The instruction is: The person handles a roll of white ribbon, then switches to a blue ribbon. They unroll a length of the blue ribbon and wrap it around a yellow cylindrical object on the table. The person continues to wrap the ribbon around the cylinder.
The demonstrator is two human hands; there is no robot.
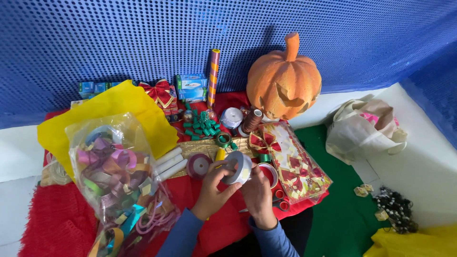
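Both my hands hold a silver ribbon spool just above the red cloth. My left hand grips the spool from the left with the thumb on its rim. My right hand closes on its lower right side. A dark red ribbon roll lies just left of the spool, and a red-rimmed roll sits right of it. Red-handled scissors lie under my right wrist.
A clear bag of coloured ribbon bows and yellow paper lie on the left. An orange carved pumpkin stands at the back. A packet of red and gold bows, a white tote bag and black beads are on the right.
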